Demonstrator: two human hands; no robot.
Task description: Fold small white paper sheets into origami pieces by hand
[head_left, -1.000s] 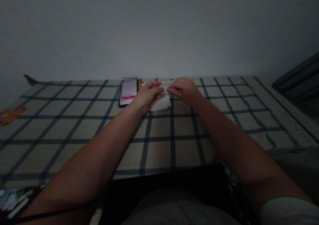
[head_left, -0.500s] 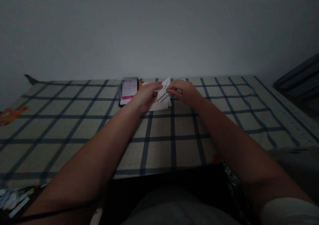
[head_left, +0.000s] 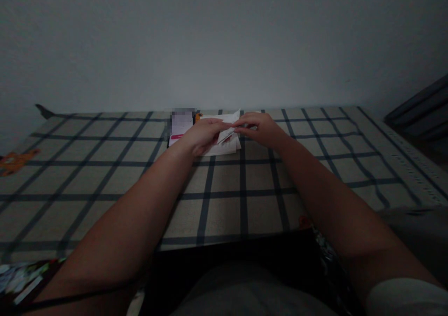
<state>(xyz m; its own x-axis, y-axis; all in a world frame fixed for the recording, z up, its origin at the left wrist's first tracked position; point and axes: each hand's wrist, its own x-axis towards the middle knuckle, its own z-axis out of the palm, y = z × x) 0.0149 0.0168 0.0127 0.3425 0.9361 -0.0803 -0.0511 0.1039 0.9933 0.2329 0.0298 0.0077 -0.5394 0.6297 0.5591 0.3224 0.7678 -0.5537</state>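
Where the dim light lets surfaces show, the bench (head_left: 402, 166) wears a matte beige cloth (head_left: 105, 176) ruled by dark blue lines into large squares. A thin white paper (head_left: 229, 145) lies on it at the far side, close under the plain grey wall (head_left: 224, 40). The paper is creased into flat, sharp-edged layers, with 1 pointed flap standing up from the stack. Both hands meet over it. The left hand (head_left: 201, 136) rests on the sheet's left part, fingers curled nearly closed and pinching the raised flap. The right hand (head_left: 261, 128) comes in from the other side, fingers drawn together, nipping the same flap, so the 2 hands touch or nearly touch. Just left of the left hand lies a flat dark slab (head_left: 180, 128), its pale face with a pink band blurred beyond reading; a small orange thing (head_left: 198, 116) peeps out behind it. The hands cover much of the paper, so its folds are hard to count. An orange shape (head_left: 16, 159) at the left edge and a bright printed item (head_left: 21, 278) at the bottom left are cut off by the frame.
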